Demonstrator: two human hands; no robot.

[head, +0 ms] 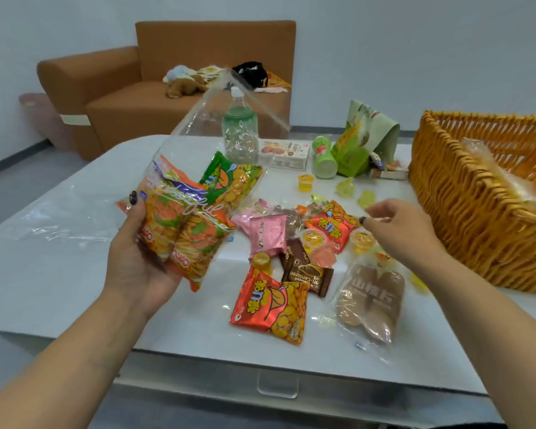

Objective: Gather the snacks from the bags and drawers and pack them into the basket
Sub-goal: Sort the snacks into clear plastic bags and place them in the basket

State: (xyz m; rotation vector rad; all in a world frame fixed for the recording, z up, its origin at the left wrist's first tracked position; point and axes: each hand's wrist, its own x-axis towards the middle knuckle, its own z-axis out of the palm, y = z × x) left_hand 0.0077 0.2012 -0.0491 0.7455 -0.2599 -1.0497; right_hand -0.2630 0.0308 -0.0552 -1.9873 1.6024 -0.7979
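1. Snacks lie scattered on the white table (75,274) in front of me: a red biscuit packet (270,308), a brown chocolate wrapper (307,274), a pink packet (265,235), small jelly cups (306,182) and a clear pack of brown rolls (369,301).
2. My left hand (136,261) grips a clear plastic bag (198,168) from below, fingers curled round the orange snack packets (180,239) inside it.
3. A green biscuit packet (226,184) sits higher in that same bag.
4. My right hand (399,230) hovers above the pile, fingers loosely bent, holding nothing I can make out.
5. At the table's right end stands the wicker basket (464,212), with a clear-wrapped pack inside.
6. Behind the pile stand a plastic bottle (240,131), a green canister (324,157) and a green pouch (362,140).
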